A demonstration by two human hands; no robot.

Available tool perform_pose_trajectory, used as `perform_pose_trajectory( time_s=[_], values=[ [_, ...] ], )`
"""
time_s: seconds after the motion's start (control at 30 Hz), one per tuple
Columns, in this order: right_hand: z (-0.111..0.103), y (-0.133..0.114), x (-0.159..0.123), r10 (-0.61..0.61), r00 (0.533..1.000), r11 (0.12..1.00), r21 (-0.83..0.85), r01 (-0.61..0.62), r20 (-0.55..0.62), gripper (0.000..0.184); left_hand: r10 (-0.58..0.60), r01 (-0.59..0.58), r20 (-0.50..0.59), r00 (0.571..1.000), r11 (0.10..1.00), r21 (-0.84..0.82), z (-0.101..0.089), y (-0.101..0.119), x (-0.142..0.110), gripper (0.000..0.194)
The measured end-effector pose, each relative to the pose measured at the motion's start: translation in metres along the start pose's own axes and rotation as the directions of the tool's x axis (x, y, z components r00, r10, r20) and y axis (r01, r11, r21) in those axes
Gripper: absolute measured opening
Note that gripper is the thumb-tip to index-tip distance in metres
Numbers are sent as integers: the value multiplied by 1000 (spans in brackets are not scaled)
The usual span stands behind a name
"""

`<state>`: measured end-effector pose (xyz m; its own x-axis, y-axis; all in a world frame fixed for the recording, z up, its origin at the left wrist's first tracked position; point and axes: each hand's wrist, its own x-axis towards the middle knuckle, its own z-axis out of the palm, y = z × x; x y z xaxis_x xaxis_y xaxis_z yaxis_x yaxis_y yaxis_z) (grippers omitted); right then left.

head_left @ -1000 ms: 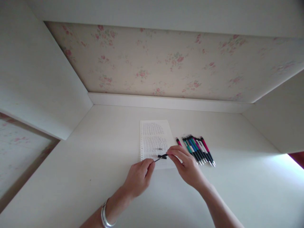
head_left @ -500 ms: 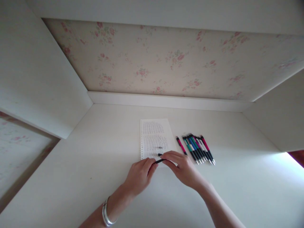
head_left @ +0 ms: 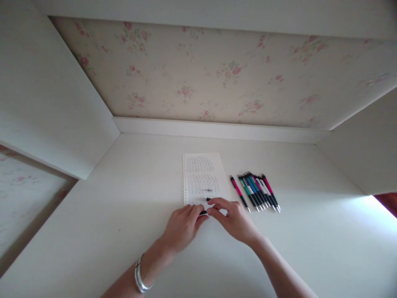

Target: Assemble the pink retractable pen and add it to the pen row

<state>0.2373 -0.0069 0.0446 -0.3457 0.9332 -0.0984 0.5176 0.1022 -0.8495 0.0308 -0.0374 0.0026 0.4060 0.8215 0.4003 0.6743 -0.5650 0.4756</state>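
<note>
My left hand [head_left: 183, 223] is closed around a black pen barrel [head_left: 203, 212] low over the sheet of paper. Most of the barrel is hidden by the fingers. My right hand [head_left: 234, 217] meets the barrel's right end in a pinch of thumb and fingertips. Just beyond the right fingertips lies a small black pen part [head_left: 208, 199], partly covered by them. A small metallic pen tip [head_left: 210, 190] rests on the paper a little farther away.
The handwritten sheet [head_left: 201, 176], with punched holes along its left edge, lies on the white desk [head_left: 149, 178]. To its right are a pink and black pen [head_left: 238, 191] and a row of several colored pens [head_left: 257, 192]. White panels border the desk.
My right fingertips have shifted slightly left along the black barrel, and less of the barrel shows between my hands. The loose parts and the row of pens stay in place.
</note>
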Motion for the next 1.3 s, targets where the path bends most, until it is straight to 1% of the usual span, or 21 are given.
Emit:
perform_pose_trajectory(
  time_s=[0.17,0.23,0.37,0.5,0.6,0.73,0.8,0.87,0.93,1.03,1.17,1.23,1.3],
  values=[
    [1,1,-1,-86,996,995,42,86,-12,18,-26,23,34,999,997,74,5,-1,-2,29],
    [0,0,-1,-104,994,993,52,104,-14,16,-32,29,45,998,997,76,5,-1,-2,29],
    [0,-4,-1,-77,997,997,34,76,6,19,-49,47,38,998,998,44,1,2,1,30],
    [1,-5,-1,-10,999,997,83,6,44,27,-3,-2,58,998,997,81,-2,3,2,34],
    [3,-3,-1,-17,998,997,77,13,56,32,6,-11,47,999,995,96,-1,1,1,34],
    [2,-1,-2,-97,994,994,45,95,54,20,-8,6,34,999,998,62,-3,2,1,30],
    [1,-1,-3,-110,992,994,32,108,55,15,-1,-1,44,999,999,46,-4,3,2,29],
    [0,-2,-3,-101,993,995,9,101,53,16,9,-11,54,998,999,40,-4,4,3,31],
    [0,-2,-4,-95,994,995,-23,97,60,18,26,-29,53,998,999,45,-3,5,3,32],
    [1,1,-6,-110,991,987,-108,118,71,24,52,-55,44,998,996,76,-2,4,2,29],
    [5,6,-7,-112,991,965,-229,127,75,45,76,-80,47,996,993,88,-1,4,1,28],
    [6,6,-7,-91,993,965,-241,106,72,51,80,-84,60,995,994,69,-1,4,1,26],
    [6,5,-6,-70,995,973,-217,85,75,53,65,-68,76,995,997,32,0,4,1,23]
  ],
)
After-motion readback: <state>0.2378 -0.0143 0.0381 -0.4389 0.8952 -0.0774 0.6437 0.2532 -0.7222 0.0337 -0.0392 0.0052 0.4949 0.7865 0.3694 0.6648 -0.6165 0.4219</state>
